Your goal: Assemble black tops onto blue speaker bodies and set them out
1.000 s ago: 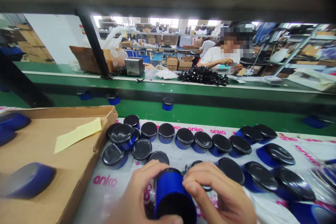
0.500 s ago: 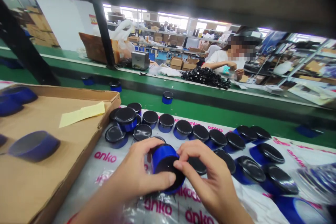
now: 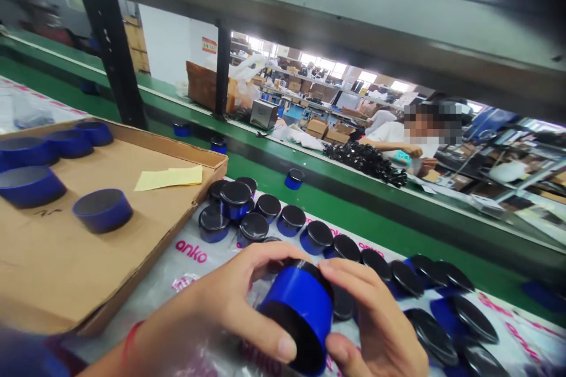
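Note:
My left hand (image 3: 234,300), with a red string (image 3: 129,341) on its wrist, and my right hand (image 3: 371,318) grip a blue jar with a black lid (image 3: 300,309) from both sides. The jar lies tilted, its black end facing down toward me. Beyond my hands, several matching black-lidded blue jars (image 3: 292,221) stand on a plastic sheet printed "anko" (image 3: 191,251). Some lie tipped over at the lower right. To my left, a cardboard tray (image 3: 66,247) holds several blue jars with dark grey tops (image 3: 102,210) and a yellow paper slip (image 3: 168,178).
A green conveyor belt (image 3: 309,200) runs behind the sheet, with a few blue jars on it. A metal beam (image 3: 336,12) crosses overhead. Across the line, a co-worker (image 3: 398,144) sits beside a heap of black parts (image 3: 365,162).
My hands have turned the jar, which now shows more of its blue side. The whole view has tilted and swung left, bringing more of the cardboard tray into sight.

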A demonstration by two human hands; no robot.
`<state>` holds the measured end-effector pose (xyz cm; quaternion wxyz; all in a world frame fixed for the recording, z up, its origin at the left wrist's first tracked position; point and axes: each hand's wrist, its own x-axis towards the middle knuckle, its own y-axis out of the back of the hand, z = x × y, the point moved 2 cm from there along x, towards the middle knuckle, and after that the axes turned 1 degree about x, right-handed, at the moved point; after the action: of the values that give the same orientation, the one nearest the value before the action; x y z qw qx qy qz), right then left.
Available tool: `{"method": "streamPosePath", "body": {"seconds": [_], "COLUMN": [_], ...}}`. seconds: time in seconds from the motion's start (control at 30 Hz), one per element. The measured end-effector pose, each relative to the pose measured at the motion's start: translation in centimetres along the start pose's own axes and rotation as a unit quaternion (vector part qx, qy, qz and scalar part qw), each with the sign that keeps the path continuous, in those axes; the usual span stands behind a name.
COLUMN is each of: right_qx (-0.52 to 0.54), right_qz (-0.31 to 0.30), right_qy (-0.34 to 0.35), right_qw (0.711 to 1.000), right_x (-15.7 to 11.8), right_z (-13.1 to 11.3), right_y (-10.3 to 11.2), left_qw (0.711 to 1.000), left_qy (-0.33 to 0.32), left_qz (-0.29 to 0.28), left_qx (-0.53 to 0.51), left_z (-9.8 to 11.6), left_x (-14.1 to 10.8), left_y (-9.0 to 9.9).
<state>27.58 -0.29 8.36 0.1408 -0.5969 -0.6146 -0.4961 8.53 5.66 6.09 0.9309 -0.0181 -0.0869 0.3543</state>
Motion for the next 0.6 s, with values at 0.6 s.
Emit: {"method": "streamPosePath", "body": {"seconds": [0.6], "right_qx": [-0.023], "right_qz": [-0.061], "right_qy": [-0.012], "right_qw": [0.998], "right_x": [1.1], "right_z": [0.1], "right_y": [0.1], "left_qw": [0.993], "left_qy": [0.112], "left_qz": [0.011], "left_qx": [-0.040], "left_z": [-1.4], "left_x": [-0.7], "left_y": [0.8]}}
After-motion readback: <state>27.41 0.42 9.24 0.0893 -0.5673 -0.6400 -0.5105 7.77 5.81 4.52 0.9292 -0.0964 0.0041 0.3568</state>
